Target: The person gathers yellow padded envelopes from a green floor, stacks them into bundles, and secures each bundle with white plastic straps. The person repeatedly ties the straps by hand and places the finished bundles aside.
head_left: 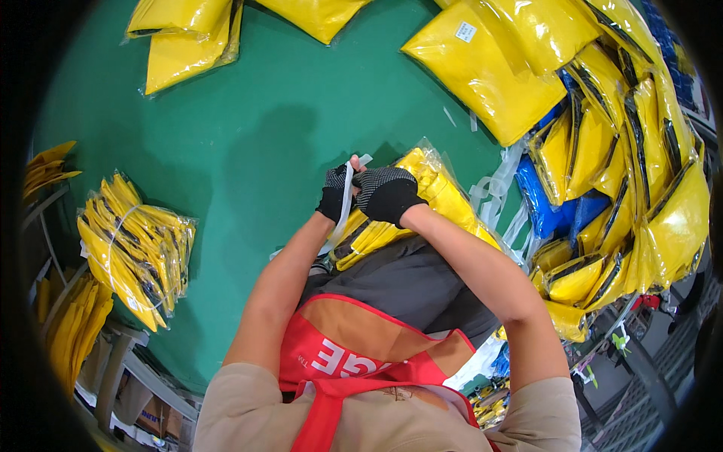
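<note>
My left hand (334,190) and my right hand (385,194) meet above the near edge of the table, both in black dotted gloves with bare fingertips. Between them is a white strap (347,200), pinched in the closed fingers; one end sticks up past the fingertips and the rest hangs down by my left wrist. Directly beneath lies a stack of yellow items in clear plastic bags (444,203), against my body. My right forearm crosses over this stack and hides part of it. The exact finger grip is partly covered by the right glove.
A strapped bundle of yellow packages (139,248) lies on the green table (226,135) to the left. A large heap of yellow packages (633,166) with blue ones (553,207) fills the right side. Loose white straps (497,184) lie beside it. More yellow packages (188,53) lie far left.
</note>
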A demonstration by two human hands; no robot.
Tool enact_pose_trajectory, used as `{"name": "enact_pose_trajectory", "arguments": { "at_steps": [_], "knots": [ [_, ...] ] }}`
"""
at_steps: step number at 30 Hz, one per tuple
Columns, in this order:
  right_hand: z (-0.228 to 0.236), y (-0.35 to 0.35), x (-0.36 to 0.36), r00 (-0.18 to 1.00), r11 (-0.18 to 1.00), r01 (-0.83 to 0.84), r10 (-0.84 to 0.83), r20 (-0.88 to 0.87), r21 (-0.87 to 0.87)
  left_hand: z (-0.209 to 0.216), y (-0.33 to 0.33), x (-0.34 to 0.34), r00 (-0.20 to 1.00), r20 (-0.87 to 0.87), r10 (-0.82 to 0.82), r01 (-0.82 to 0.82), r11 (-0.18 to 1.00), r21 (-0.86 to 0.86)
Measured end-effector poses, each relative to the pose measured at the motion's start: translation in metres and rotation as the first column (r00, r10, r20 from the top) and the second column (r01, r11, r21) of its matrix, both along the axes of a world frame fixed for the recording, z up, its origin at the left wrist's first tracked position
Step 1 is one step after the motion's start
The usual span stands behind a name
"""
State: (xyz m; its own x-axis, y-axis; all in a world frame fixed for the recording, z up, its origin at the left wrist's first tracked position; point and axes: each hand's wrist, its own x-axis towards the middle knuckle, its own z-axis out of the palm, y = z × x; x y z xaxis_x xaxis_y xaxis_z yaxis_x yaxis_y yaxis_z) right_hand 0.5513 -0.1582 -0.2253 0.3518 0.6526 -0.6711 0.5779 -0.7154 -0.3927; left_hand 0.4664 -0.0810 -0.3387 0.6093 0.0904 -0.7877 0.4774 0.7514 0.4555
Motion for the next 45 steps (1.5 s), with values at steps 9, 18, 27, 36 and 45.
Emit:
{"name": "enact_pose_trajectory", "arguments": {
  "at_steps": [9, 18, 27, 36, 45],
  "knots": [
    [0.006, 0.004, -0.007, 0.994, 0.999, -0.028, 0.024, 0.111, 0.037, 0.056, 0.072, -0.013, 0.947, -0.097, -0.305, 0.272, 0.927, -0.259],
    [-0.005, 0.007, 0.002, 0.999, 1.000, 0.020, -0.019, -0.050, 0.017, -0.026, 0.067, -0.061, 0.890, 0.181, -0.419, 0.268, 0.801, 0.535],
    [-0.004, 0.002, 0.046, 0.575, 0.898, 0.380, -0.415, -0.705, -0.219, 0.043, 0.106, -0.097, 0.403, -0.432, -0.807, 0.416, -0.259, 0.872],
    [-0.002, -0.002, 0.047, 0.475, 0.879, 0.447, -0.393, -0.787, -0.170, 0.011, 0.013, -0.037, 0.830, 0.328, -0.452, 0.303, 0.858, 0.416],
    [-0.006, -0.007, 0.043, 0.795, 0.928, 0.316, -0.144, -0.590, 0.199, 0.015, -0.002, -0.043, 0.919, 0.342, -0.196, 0.130, 0.970, 0.207]
  ]
}}
